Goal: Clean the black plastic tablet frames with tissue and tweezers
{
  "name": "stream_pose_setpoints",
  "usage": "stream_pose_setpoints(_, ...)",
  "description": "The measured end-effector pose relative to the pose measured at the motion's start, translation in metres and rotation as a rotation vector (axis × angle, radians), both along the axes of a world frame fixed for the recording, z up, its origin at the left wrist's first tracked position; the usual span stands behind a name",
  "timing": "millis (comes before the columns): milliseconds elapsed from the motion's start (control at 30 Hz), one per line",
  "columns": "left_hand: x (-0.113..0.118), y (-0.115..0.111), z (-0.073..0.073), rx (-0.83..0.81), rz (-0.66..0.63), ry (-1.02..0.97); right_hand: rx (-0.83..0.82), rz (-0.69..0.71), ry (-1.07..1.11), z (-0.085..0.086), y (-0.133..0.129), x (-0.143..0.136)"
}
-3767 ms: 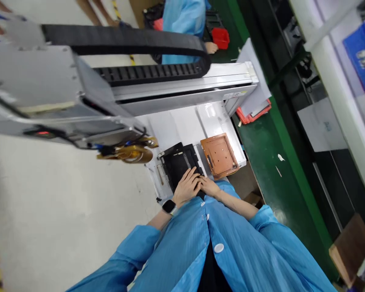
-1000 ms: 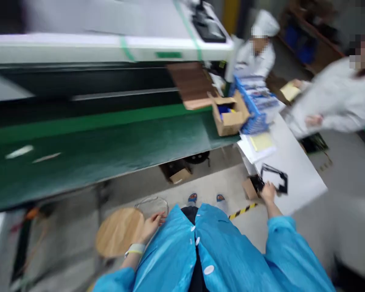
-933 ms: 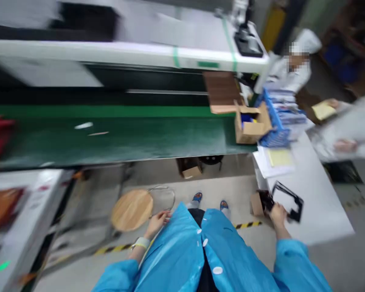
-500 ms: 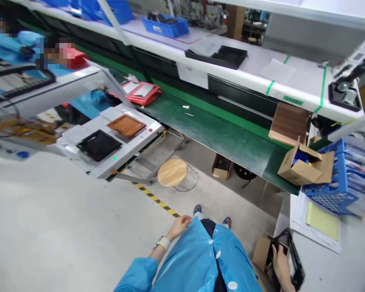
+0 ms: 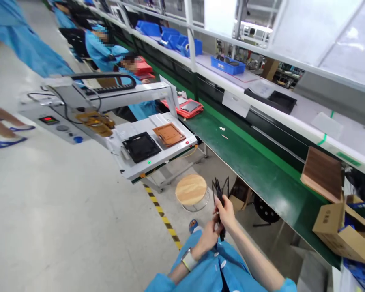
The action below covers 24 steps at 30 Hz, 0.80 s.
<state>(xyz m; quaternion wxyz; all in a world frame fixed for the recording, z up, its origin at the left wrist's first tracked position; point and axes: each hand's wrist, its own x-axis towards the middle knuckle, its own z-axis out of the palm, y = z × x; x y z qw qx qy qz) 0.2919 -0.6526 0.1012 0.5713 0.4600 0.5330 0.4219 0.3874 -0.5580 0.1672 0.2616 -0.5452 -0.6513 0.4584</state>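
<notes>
Head view, hands (image 5: 217, 225) now joined on black frame (image 5: 219, 191)

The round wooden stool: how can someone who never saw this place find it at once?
Start at the long green conveyor belt running along the line, then look to the floor on its near side, just right of the white machine table. The wooden stool stands there, ahead of the two hands. It is the only round, pale wood thing; nearby cardboard boxes are square.

Your green bench (image 5: 261, 170) runs long on the right, with a red tray stack (image 5: 185, 108) at its far end and an open cardboard box (image 5: 342, 233) near you. Beside it on the grey floor (image 5: 48, 227) stands a round wooden stool (image 5: 191, 189).
</notes>
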Motion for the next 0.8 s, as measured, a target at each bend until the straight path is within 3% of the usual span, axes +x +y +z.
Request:
stream_pose_setpoints(67,-0.05,0.032,0.02,-0.009,0.12,-0.074,0.059,0.17,0.026,0.03,0.04,-0.046)
stream_pose_setpoints(167,-0.133,0.075,0.054,-0.022,0.257,-0.223,0.186,0.415,0.016,0.075,0.08,-0.087)
stream_pose_setpoints(267,-0.21,0.109,0.092,-0.026,0.358,-0.415,0.296,0.643,-0.068,0.11,0.093,-0.115)
stream_pose_setpoints(367,-0.264,0.135,0.129,-0.049,0.395,-0.616,0.392,0.817,-0.175,0.123,0.097,-0.149)
stream_pose_setpoints(467,-0.293,0.154,0.154,-0.066,0.418,-0.768,0.457,0.907,-0.278,0.119,0.111,-0.184)
stream_pose_setpoints(533,-0.302,0.165,0.163,-0.076,0.44,-0.838,0.479,0.954,-0.329,0.111,0.125,-0.202)
stream_pose_setpoints(700,-0.315,0.198,0.163,-0.123,0.526,-0.914,0.545,1.087,-0.31,0.093,0.162,-0.226)
stream_pose_setpoints(800,-0.325,0.23,0.159,-0.158,0.581,-0.9,0.581,1.128,-0.324,0.087,0.195,-0.236)
